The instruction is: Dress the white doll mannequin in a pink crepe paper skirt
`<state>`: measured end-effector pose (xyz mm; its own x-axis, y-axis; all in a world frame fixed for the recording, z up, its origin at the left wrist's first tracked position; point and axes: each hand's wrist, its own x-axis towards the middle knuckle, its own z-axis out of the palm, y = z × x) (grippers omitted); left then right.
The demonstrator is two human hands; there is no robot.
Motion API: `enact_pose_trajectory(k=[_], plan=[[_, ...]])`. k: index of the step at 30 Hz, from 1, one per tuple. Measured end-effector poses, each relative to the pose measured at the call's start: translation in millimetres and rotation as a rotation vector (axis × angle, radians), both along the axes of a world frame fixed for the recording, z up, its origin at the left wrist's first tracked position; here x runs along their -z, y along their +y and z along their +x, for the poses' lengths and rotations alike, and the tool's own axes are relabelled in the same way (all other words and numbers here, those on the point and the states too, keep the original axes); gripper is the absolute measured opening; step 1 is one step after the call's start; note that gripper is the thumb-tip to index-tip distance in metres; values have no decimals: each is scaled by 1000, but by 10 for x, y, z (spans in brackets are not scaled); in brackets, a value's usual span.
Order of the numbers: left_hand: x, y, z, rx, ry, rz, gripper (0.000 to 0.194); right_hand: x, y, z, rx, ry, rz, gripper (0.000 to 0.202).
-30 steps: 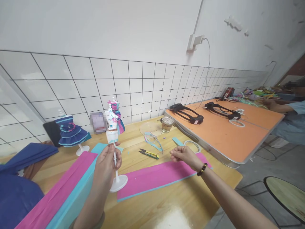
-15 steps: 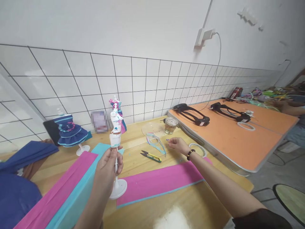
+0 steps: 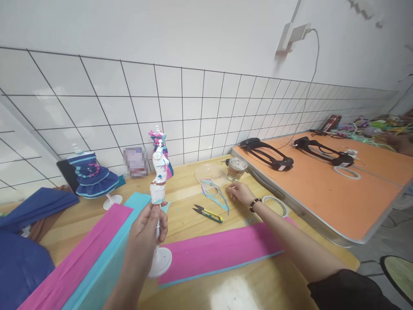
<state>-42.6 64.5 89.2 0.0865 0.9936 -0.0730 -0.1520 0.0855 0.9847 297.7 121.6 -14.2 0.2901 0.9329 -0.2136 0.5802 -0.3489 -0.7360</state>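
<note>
My left hand (image 3: 149,228) is wrapped round the thin stem of a small white dress-form mannequin (image 3: 158,178), held upright. Bits of blue, pink and brown stick to its torso, and its round base hangs above the table. My right hand (image 3: 241,193), a beaded bracelet on its wrist, is closed with the fingertips together near the wooden tabletop. Whatever they may pinch is too small to make out. Left of those fingers lie thin pink and blue paper strips (image 3: 217,197). Yellow-handled thread snips (image 3: 208,213) rest nearer to me.
Pink-and-blue paper (image 3: 222,254) lies in front, with a longer folded stack (image 3: 106,245) at left. A tape roll (image 3: 275,206) and a cup of liquid (image 3: 237,168) stand right. Behind are a mannequin in a blue dress (image 3: 97,176) and another dressed one (image 3: 157,134). Black headsets (image 3: 267,156) occupy an orange table (image 3: 322,189).
My right hand has moved slightly toward the table; the small bit that showed at its fingertips is no longer visible. My left hand still grips the mannequin. The view has turned a little.
</note>
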Motion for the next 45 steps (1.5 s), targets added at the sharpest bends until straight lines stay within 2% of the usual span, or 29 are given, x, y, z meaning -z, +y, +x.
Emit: enact_pose_trajectory(k=[13,20,23,25,29,31,33,36,40,45], plan=[[68,28,-9,9,42,10,34,-8,84,69,-36,-172,28,31],[76,10,-25,34,76,58,29,-175,-133,16,-125,-306,120,26],[31,-31,-38,15,71,77,29,-322,-354,-62,-109,-343,173,21],[-15,-83,-67,-18,86,101,29,-426,-576,-175,-102,-346,208,27],[-94,-231,-177,-113,140,164,28,-503,-1241,-629,-178,-298,242,39],[-103,-320,-244,-148,162,194,28,-432,-1642,-895,-270,-258,250,39],[-88,-417,-310,-179,195,229,28,-299,-2020,-1098,-457,-200,306,32],[-42,-575,-397,-223,214,256,32,-67,-2433,-1225,-522,-316,474,25],[6,-787,-461,-247,44,232,24,111,-2637,-1220,-524,-438,660,19],[48,-957,-450,-217,-116,206,21,138,-2644,-1210,-514,-490,704,19]])
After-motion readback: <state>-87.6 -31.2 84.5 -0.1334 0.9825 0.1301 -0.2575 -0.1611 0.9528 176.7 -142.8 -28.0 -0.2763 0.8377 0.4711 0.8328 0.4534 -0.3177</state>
